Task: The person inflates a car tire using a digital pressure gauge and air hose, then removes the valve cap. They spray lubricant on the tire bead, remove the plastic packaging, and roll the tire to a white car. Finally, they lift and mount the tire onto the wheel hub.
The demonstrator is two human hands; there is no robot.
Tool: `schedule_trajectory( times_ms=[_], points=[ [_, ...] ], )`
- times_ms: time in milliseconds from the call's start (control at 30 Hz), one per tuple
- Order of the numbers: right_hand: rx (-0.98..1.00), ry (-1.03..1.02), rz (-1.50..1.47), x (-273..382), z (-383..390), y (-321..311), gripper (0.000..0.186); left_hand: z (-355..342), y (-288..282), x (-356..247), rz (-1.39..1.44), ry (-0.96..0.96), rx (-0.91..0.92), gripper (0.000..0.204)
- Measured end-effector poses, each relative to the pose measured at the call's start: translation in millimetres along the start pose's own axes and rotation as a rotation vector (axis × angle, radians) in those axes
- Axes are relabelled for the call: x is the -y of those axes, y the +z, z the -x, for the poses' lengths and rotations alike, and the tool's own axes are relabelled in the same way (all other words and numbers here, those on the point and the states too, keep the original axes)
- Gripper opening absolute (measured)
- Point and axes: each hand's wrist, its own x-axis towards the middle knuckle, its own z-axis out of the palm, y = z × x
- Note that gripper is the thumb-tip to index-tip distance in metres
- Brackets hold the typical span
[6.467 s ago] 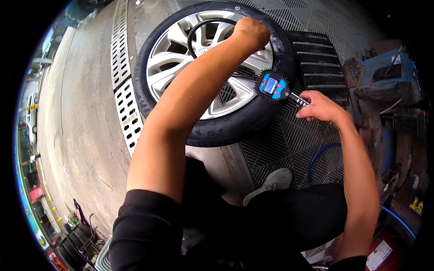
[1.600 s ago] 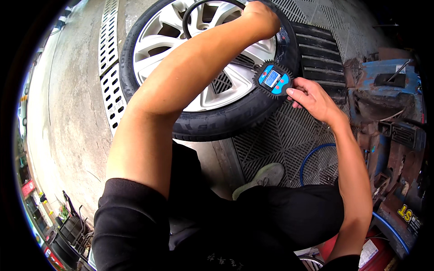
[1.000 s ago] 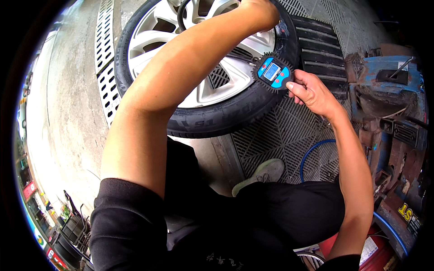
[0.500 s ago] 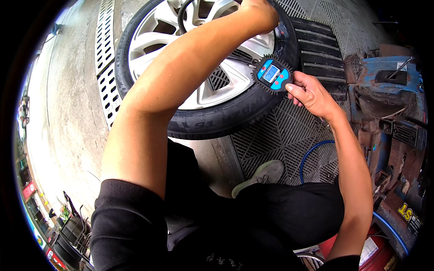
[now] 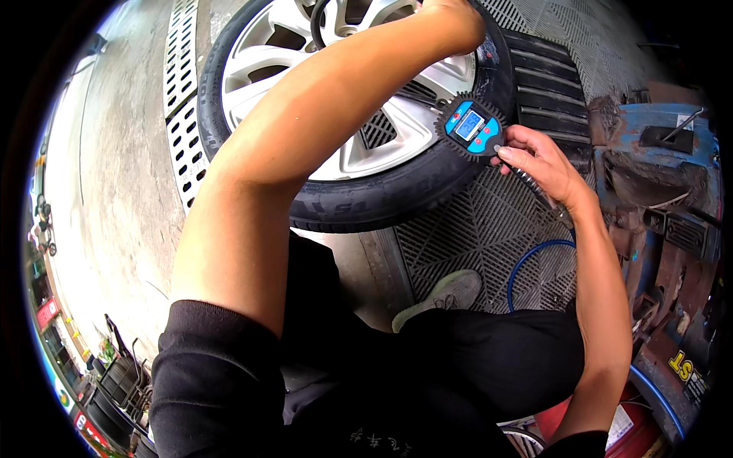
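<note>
A tire (image 5: 397, 200) on a silver alloy wheel rim (image 5: 412, 141) lies flat before me. In my right hand (image 5: 546, 166) is a digital tire inflator gauge (image 5: 468, 128) with a blue face, a lit screen and a black ribbed guard. My thumb and fingers close on its near end, and the gauge sits over the tire's right sidewall. My left arm reaches across the wheel, and my left hand (image 5: 456, 21) is at its far right side. The upper edge of the picture cuts off that hand's fingers. A black hose (image 5: 317, 27) curves over the rim near its hub.
A blue air hose (image 5: 513, 275) loops over the grated floor (image 5: 489, 237). Worn blue and brown machinery (image 5: 657, 160) stands at the right. Left of the tire runs a perforated metal strip (image 5: 187, 153). My shoe (image 5: 450, 294) is close below the tire; black slats (image 5: 546, 84) lie beyond it.
My right hand and the gauge have shifted slightly right and down in the picture. The wheel appears slightly farther right and up. The hose behind the right hand shows more now.
</note>
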Motion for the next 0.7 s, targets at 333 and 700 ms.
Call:
schedule_trajectory(
  times_ms=[333,700],
  points=[
    [0.010,-0.027,0.034,-3,-3,-2,0.042,0,0,0,0.049,-0.025,-0.028,0.032],
    [-0.136,-0.024,0.355,11,-7,3,0.050,-5,7,1,0.005,0.024,-0.046,0.031]
  ],
)
